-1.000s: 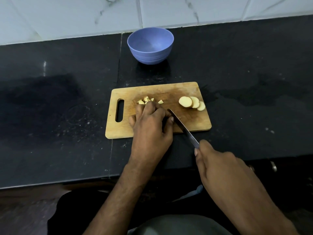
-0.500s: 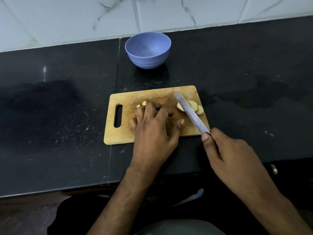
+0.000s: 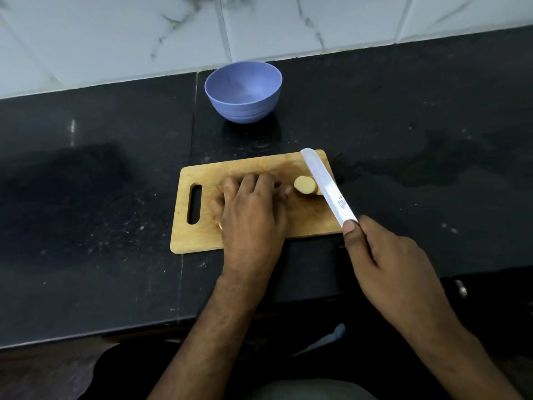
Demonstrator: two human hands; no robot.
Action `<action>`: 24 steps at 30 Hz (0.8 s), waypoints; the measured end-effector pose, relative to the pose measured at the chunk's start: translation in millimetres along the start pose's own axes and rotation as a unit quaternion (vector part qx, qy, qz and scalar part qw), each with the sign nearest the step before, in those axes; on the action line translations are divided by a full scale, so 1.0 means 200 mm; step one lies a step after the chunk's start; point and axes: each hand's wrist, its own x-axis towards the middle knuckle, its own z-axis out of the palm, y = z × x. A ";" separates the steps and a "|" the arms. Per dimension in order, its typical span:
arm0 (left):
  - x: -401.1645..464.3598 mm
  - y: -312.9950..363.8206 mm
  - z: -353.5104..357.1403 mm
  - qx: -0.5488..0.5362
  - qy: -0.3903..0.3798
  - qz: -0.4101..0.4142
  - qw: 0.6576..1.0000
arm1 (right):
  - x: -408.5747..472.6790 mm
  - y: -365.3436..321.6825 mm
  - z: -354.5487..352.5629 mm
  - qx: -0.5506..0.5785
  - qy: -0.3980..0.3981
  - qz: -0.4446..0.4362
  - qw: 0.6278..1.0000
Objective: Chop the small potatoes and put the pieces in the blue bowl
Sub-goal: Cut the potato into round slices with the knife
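Right hand [image 3: 386, 264] grips knife [image 3: 327, 187]; left hand [image 3: 251, 209] (fingers curled) covers potato pieces.

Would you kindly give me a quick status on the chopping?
Left hand covers cut pieces. Right hand holds knife beside potato slices. Blue bowl empty.

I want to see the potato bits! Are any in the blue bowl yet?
No, the blue bowl is empty inside; potato slices lie on the cutting board.
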 end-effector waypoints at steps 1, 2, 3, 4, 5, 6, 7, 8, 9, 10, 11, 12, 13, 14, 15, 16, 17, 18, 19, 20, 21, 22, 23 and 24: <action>0.01 0.01 0.00 0.002 -0.006 0.014 1.000 | 0.00 0.00 0.00 0.003 0.002 0.001 1.000; 0.02 0.02 0.00 0.003 -0.016 0.031 0.999 | 0.00 0.00 0.00 0.005 0.005 0.003 1.000; 0.03 0.04 0.01 0.001 -0.030 0.047 0.998 | 0.00 0.01 0.00 0.008 0.007 0.004 1.000; 0.04 0.05 0.01 -0.007 -0.047 0.057 0.997 | 0.00 0.01 0.00 0.013 0.008 0.004 1.000; 0.05 0.06 0.02 -0.020 -0.063 0.058 0.996 | 0.00 0.01 0.00 0.019 0.008 0.006 1.000; 0.05 0.07 0.02 -0.034 -0.075 0.055 0.995 | 0.00 0.01 0.00 0.023 0.008 0.006 1.000; 0.06 0.07 0.03 -0.047 -0.081 0.050 0.994 | 0.00 0.01 0.00 0.024 0.008 0.006 1.000; 0.06 0.07 0.03 -0.054 -0.081 0.047 0.994 | 0.00 0.01 0.00 0.022 0.009 0.006 1.000; 0.06 0.07 0.03 -0.056 -0.079 0.045 0.994 | 0.00 0.01 0.00 0.018 0.010 0.004 1.000; 0.06 0.06 0.03 -0.056 -0.077 0.044 0.994 | 0.00 0.01 0.00 0.013 0.010 0.003 1.000; 0.06 0.06 0.03 -0.054 -0.075 0.045 0.995 | 0.00 0.02 0.00 0.009 0.011 0.001 1.000; 0.06 0.06 0.03 -0.049 -0.074 0.048 0.995 | 0.00 0.02 0.00 0.006 0.011 -0.001 1.000; 0.05 0.05 0.02 -0.041 -0.071 0.054 0.995 | 0.00 0.02 0.01 0.005 0.011 -0.004 1.000; 0.05 0.05 0.02 -0.032 -0.068 0.060 0.995 | 0.00 0.02 0.01 0.004 0.010 -0.007 1.000; 0.04 0.05 0.01 -0.024 -0.066 0.065 0.995 | 0.00 0.01 0.01 0.004 0.009 -0.009 1.000; 0.03 0.05 0.01 -0.018 -0.065 0.066 0.996 | 0.00 0.01 0.01 0.004 0.007 -0.010 1.000; 0.03 0.05 0.00 -0.014 -0.067 0.067 0.995 | 0.00 0.01 0.01 0.004 0.005 -0.011 1.000; 0.02 0.05 -0.01 -0.009 -0.070 0.068 0.995 | 0.00 0.01 0.01 0.003 0.005 -0.010 1.000; 0.02 0.05 -0.02 -0.003 -0.072 0.069 0.995 | 0.00 0.01 0.01 0.002 0.004 -0.010 1.000; 0.01 0.05 -0.03 0.000 -0.072 0.071 0.995 | 0.00 0.01 0.01 0.000 0.003 -0.009 1.000; 0.00 0.05 -0.04 0.001 -0.072 0.073 0.995 | 0.00 0.01 0.00 -0.002 0.002 -0.007 1.000; -0.02 0.04 -0.06 0.000 -0.072 0.074 0.995 | 0.00 0.01 0.01 -0.003 0.001 -0.006 1.000; -0.03 0.03 -0.08 0.000 -0.077 0.073 0.994 | 0.00 0.01 0.01 -0.003 0.000 -0.004 1.000; -0.04 0.02 -0.09 0.003 -0.086 0.069 0.994 | 0.00 0.01 0.01 -0.004 0.000 -0.003 1.000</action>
